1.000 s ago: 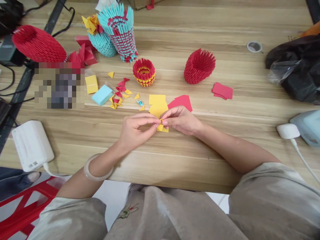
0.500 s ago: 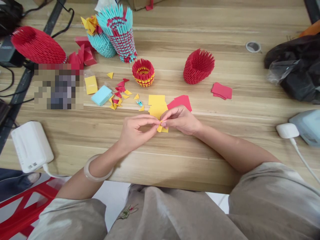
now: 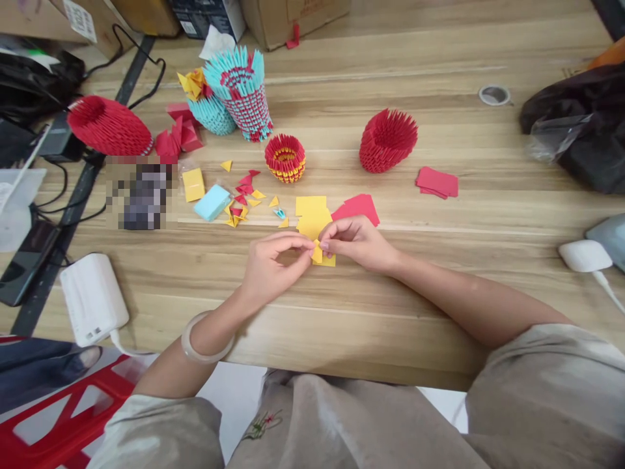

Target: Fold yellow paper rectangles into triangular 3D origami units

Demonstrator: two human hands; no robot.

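A small folded piece of yellow paper (image 3: 317, 251) is pinched between the fingertips of my left hand (image 3: 276, 264) and my right hand (image 3: 360, 244). Both hands are closed on it, thumbs against fingers. Just beyond them lie yellow paper slips (image 3: 311, 212), partly covered by my fingers. Red paper slips (image 3: 357, 207) fan out behind my right hand. To the left are scattered folded triangles in yellow and red (image 3: 237, 213), along with a small blue folded piece (image 3: 279, 213). Nearby sit a light blue paper stack (image 3: 212, 202) and a yellow stack (image 3: 194, 185).
Farther back stand a small red and yellow folded-paper bowl (image 3: 286, 159), a red one (image 3: 388, 141) and a tall blue and red vase (image 3: 247, 98). Another red slip stack (image 3: 437, 182) lies right. A white power adapter (image 3: 94, 299) sits left, a black bag (image 3: 579, 127) right.
The camera view has shifted, so the table appears lower and farther right, with more of the boxes behind showing. My hands stay together, and the yellow piece shows more between them.
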